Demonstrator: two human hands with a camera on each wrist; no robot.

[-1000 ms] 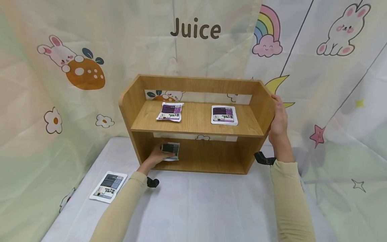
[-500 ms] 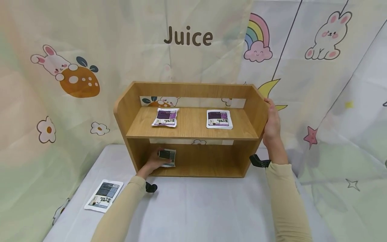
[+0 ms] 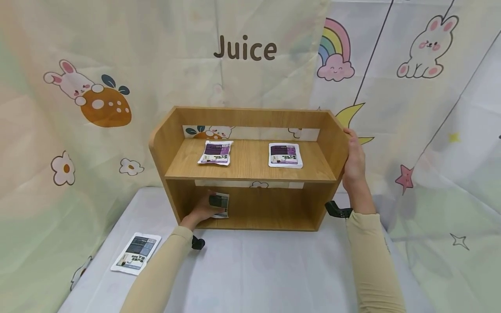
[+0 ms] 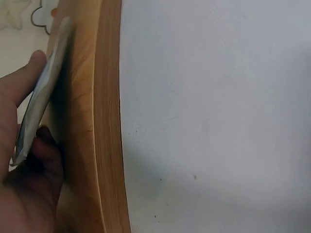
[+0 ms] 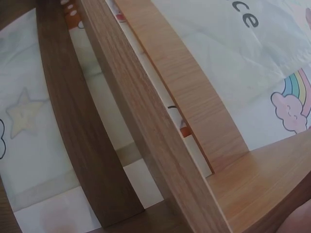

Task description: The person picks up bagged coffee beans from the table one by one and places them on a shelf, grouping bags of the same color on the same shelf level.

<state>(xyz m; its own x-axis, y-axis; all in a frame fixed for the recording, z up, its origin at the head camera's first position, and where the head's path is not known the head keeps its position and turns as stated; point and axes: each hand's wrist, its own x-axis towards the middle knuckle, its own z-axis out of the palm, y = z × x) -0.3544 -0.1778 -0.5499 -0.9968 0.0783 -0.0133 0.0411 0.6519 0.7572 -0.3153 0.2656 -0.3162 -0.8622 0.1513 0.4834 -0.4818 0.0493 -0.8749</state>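
Note:
A two-tier wooden shelf (image 3: 250,174) stands on the white-covered table. In its lower compartment, near the left side, my left hand (image 3: 202,208) holds a white packet with a dark green label (image 3: 221,204). The left wrist view shows this packet (image 4: 43,92) tilted edge-on between thumb and fingers, close over the wooden board. My right hand (image 3: 354,165) grips the shelf's right side panel from outside, fingers at its back edge. Only a bit of the right hand (image 5: 299,218) enters the right wrist view, at the lower right corner.
Two purple-labelled packets lie on the upper tier, one at left (image 3: 216,153) and one at right (image 3: 285,155). Another packet, with a blue-grey label (image 3: 136,253), lies on the table left of my left forearm. A printed curtain (image 3: 250,82) hangs behind the shelf.
The head view has shifted, so the shelf appears lower and slightly left. Both hands keep nearly the same places: the left on the packet in the lower compartment, the right on the side panel.

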